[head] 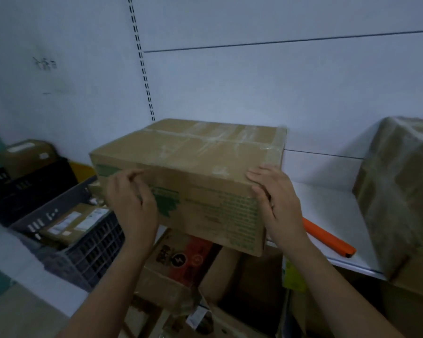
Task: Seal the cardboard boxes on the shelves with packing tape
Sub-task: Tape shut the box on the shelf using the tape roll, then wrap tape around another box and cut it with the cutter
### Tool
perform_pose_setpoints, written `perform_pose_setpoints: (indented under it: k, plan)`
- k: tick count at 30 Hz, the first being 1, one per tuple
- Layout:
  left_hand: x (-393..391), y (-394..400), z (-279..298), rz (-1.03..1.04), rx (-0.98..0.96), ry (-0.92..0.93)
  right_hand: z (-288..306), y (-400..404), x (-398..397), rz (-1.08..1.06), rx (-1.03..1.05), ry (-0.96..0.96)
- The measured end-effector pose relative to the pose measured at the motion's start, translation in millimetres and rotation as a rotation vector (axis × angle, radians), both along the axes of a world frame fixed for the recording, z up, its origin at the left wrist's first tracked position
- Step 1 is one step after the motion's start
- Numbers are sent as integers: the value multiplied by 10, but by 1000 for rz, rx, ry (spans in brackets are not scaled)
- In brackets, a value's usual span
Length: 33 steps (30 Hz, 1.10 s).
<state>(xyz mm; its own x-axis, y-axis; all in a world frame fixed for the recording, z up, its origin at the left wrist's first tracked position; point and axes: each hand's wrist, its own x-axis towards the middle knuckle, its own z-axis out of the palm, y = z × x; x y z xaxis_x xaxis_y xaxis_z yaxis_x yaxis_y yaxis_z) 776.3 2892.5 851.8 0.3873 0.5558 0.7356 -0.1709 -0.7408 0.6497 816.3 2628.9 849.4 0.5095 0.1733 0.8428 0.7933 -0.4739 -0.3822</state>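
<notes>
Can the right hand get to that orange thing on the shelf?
Probably yes. The right hand rests on the box's corner, and the orange thing lies just beside that forearm on the white shelf, with nothing between them.

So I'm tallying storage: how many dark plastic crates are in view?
2: one crate left of the held box, another behind it at far left. More may be hidden.

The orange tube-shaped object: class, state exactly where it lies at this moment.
In the head view, the orange tube-shaped object lies on the white shelf, right of the taped brown cardboard box and just beyond the right hand.
</notes>
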Motion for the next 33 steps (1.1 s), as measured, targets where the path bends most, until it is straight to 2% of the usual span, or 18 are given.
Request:
perform_pose_setpoints:
  k: [2,5,7,9,12,14,16,18,20,24,27,31,33]
  plan:
    - [96,293,256,72,78,-22,0,-3,-24,15,-8,15]
    - [259,856,533,111,73,178,27,20,-72,51,72,69]
    - [375,1166,589,70,-45,404,99,49,-109,71,160,124]
    - [470,1318,578,-99,-283,560,153,97,-150,49,209,193]
    - [547,1491,434,-267,-541,504,101,174,-198,-16,310,414]
    - [538,1631,347,-355,-643,463,16,248,-254,9,389,620]
    - [490,1734,233,-492,-665,494,-63,323,-339,-5,360,701]
    - [439,1818,90,-539,-610,501,-76,360,-417,-56,341,692]
    - [353,1812,78,-501,-581,465,-7,367,-470,-46,397,654]
    - [229,1891,434,-472,-518,281,355,279,-422,-81,536,583]
    - [11,2031,936,-628,-489,123,760,151,-356,217,669,577]
    - [-382,2122,1442,-964,-311,196,1147,67,-320,461,678,500]
    - [-474,2079,1496,-1011,-354,203,1232,73,-317,454,568,477]
